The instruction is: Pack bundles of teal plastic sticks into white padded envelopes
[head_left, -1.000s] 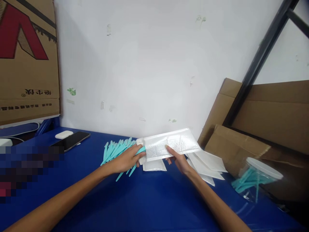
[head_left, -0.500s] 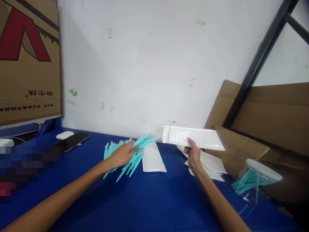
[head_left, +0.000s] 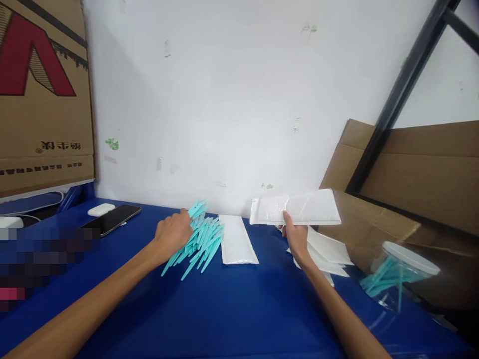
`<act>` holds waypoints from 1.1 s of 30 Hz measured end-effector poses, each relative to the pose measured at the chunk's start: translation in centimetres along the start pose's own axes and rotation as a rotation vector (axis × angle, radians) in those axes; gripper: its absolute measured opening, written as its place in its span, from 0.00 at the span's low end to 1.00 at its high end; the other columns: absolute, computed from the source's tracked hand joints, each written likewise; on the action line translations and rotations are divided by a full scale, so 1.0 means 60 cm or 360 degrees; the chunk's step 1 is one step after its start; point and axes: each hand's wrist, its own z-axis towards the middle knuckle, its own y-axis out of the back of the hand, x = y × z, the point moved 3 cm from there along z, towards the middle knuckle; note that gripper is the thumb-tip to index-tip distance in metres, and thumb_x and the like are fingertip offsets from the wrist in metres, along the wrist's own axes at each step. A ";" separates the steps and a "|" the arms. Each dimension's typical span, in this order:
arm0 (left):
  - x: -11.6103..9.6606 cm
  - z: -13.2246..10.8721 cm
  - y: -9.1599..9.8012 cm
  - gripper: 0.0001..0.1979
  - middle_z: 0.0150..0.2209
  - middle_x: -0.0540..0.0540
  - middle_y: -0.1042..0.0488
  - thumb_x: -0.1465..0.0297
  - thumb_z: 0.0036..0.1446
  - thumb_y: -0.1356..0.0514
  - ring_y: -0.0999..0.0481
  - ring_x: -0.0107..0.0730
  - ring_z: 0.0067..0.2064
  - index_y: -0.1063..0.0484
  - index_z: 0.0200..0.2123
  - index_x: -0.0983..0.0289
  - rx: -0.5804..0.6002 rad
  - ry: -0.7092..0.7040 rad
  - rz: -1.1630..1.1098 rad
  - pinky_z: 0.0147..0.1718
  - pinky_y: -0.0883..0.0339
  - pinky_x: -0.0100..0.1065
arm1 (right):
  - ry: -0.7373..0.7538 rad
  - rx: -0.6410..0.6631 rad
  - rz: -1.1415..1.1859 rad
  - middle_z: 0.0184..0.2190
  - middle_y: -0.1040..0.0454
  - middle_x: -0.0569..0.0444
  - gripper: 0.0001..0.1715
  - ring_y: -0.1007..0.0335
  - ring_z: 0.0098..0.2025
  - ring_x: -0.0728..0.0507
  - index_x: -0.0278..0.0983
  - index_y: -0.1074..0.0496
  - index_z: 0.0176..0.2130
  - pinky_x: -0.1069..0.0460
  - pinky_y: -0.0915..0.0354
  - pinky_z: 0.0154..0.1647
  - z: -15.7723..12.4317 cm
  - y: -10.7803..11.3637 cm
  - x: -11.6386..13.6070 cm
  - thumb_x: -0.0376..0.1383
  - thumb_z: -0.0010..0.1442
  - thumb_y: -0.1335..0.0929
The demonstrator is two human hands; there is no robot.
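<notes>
My left hand (head_left: 173, 233) is closed at the left of a heap of slim teal plastic sticks (head_left: 205, 242). A few teal sticks (head_left: 198, 208) poke out past its knuckles, and the fingertips are hidden. My right hand (head_left: 297, 242) grips a white padded envelope (head_left: 307, 207) by its lower edge, thumb on the near face, holding it raised and lying sideways. Flat on the table beside the heap is another white padded envelope (head_left: 238, 242). Beneath my right hand several more white envelopes (head_left: 329, 252) lie overlapping.
On the right of the blue table (head_left: 224, 314) a clear jar with a white lid (head_left: 411, 258) holds more teal sticks. A phone (head_left: 116, 219) and a white case (head_left: 101, 209) lie at the left. Cardboard (head_left: 430, 174) stands at the right, a printed carton (head_left: 45, 119) at the left.
My left hand has moved left, drawing back from above the heap with the teal sticks in it. The envelope in my right hand has shifted slightly left and tilted, its right end higher.
</notes>
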 end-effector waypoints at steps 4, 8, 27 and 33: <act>0.006 0.002 -0.005 0.18 0.40 0.73 0.24 0.75 0.55 0.53 0.23 0.56 0.43 0.33 0.47 0.74 0.0028 0.0025 0.0089 0.36 0.35 0.44 | 0.0032 0.0045 -0.0002 0.14 0.34 0.54 0.28 0.36 0.19 0.45 0.39 0.36 0.16 0.49 0.38 0.28 -0.003 -0.004 0.001 0.50 0.60 0.35; 0.008 0.004 -0.014 0.17 0.41 0.74 0.24 0.74 0.54 0.51 0.23 0.56 0.43 0.30 0.45 0.74 0.0095 0.0041 0.0085 0.37 0.34 0.43 | 0.0056 0.0080 0.0009 0.13 0.34 0.54 0.27 0.37 0.18 0.44 0.39 0.37 0.16 0.48 0.39 0.27 -0.005 -0.007 0.004 0.49 0.60 0.35; -0.008 -0.013 -0.007 0.25 0.37 0.68 0.23 0.74 0.51 0.48 0.22 0.54 0.41 0.38 0.54 0.73 0.0017 -0.0028 0.0256 0.35 0.32 0.43 | 0.0066 0.0169 -0.0022 0.13 0.34 0.56 0.27 0.36 0.17 0.45 0.39 0.36 0.17 0.51 0.39 0.25 -0.009 -0.021 -0.012 0.50 0.60 0.35; -0.020 -0.027 0.000 0.17 0.41 0.68 0.28 0.74 0.55 0.47 0.23 0.50 0.39 0.34 0.48 0.70 -0.0146 -0.0042 0.0405 0.33 0.32 0.40 | 0.0061 0.0188 -0.0041 0.13 0.34 0.55 0.27 0.36 0.18 0.45 0.38 0.36 0.18 0.50 0.39 0.26 -0.010 -0.022 -0.007 0.50 0.61 0.35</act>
